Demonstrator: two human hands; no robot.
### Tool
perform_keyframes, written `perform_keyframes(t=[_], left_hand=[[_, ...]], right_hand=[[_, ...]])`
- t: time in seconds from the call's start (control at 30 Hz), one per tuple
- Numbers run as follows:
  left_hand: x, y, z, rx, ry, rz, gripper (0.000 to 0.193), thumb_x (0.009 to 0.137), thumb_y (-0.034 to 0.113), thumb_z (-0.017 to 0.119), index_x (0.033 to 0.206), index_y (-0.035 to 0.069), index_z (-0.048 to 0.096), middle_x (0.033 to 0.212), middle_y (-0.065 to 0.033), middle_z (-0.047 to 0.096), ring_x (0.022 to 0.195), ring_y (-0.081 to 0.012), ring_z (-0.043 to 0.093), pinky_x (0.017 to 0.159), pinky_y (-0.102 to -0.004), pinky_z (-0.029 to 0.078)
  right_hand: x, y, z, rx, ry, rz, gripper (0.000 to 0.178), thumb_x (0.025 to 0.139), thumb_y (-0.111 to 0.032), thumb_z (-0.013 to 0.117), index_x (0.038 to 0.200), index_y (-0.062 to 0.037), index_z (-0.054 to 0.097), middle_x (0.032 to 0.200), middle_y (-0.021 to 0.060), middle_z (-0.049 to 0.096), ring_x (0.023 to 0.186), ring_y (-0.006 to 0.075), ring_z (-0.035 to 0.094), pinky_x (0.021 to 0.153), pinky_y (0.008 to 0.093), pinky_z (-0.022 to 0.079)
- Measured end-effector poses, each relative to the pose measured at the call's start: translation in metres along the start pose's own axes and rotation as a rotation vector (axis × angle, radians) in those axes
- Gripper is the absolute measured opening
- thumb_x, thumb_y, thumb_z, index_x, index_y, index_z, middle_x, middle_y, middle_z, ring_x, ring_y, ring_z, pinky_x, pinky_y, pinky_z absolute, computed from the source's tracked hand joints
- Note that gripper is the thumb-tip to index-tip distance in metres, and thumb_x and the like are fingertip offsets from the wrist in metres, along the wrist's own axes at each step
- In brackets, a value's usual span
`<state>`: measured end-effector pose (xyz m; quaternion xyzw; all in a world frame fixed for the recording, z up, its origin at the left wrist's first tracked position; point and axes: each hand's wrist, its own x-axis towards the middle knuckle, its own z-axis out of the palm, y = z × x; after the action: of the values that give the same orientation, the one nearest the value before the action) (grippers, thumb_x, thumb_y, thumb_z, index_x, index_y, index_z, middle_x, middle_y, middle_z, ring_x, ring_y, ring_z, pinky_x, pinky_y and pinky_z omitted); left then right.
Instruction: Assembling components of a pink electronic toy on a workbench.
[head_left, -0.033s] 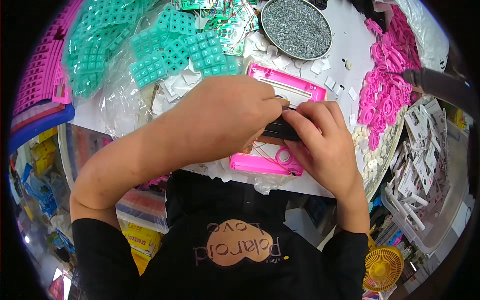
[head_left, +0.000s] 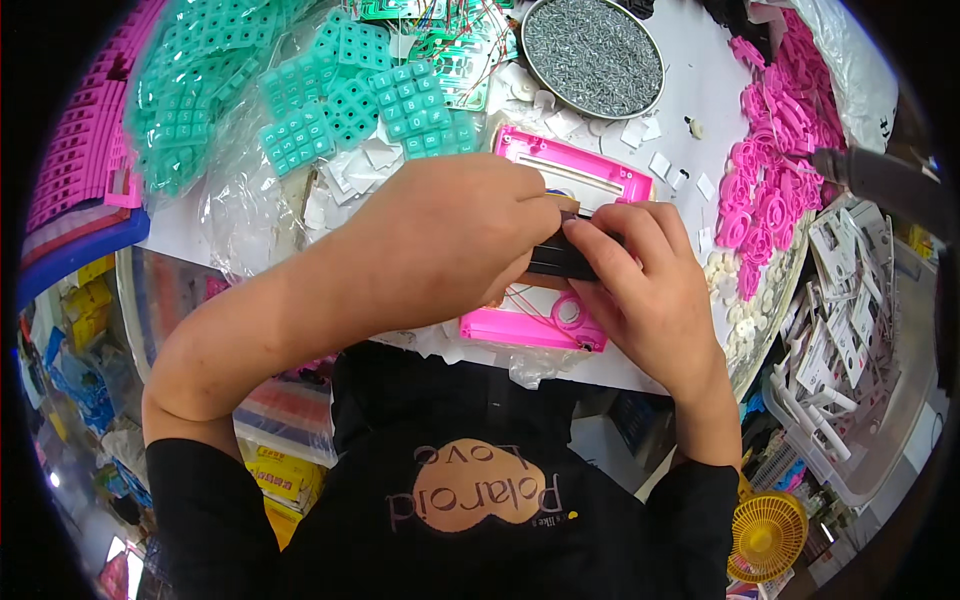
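Observation:
A bright pink plastic casing [head_left: 628,180] lies on the table in front of me, its inside facing up, with thin wires and a pink ring [head_left: 568,310] in its near part. Across its middle sits a black plastic part [head_left: 560,261]. My right hand [head_left: 655,285] grips this part's right end between thumb and fingers. My left hand [head_left: 455,235] is closed, its fingertips pinched together at the part's far edge beside a small brownish piece [head_left: 566,204]. What lies between the left fingertips is hidden, as is the casing's left side under that hand.
Teal number keypads [head_left: 300,140] and wired circuit boards [head_left: 465,60] lie at the far left. A round tray of small metal screws [head_left: 592,60] stands behind the casing. Pink plastic pieces [head_left: 770,190] are heaped right, near a dark tool [head_left: 880,175]. A clear bin [head_left: 850,470] stands lower right.

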<state>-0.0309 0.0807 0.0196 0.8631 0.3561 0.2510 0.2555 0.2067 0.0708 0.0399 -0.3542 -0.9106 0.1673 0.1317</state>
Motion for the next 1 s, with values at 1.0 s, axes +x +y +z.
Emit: perform_keyframes(t=[1.0], left_hand=[[0.116,-0.093,0.026,0.600,0.035,-0.080,0.012,0.081,0.018,0.065,0.076,0.010,0.074,0.082,-0.0132,0.071,0.086,-0.0324,0.067,0.083,-0.0500,0.043]], right_hand=[[-0.015,-0.002,-0.013,0.177,0.144,0.104,0.064,0.068,-0.005,0.083,0.128,-0.0038,0.059,0.122,0.0148,0.061,0.111,0.0361,0.057,0.091,0.0445,0.050]])
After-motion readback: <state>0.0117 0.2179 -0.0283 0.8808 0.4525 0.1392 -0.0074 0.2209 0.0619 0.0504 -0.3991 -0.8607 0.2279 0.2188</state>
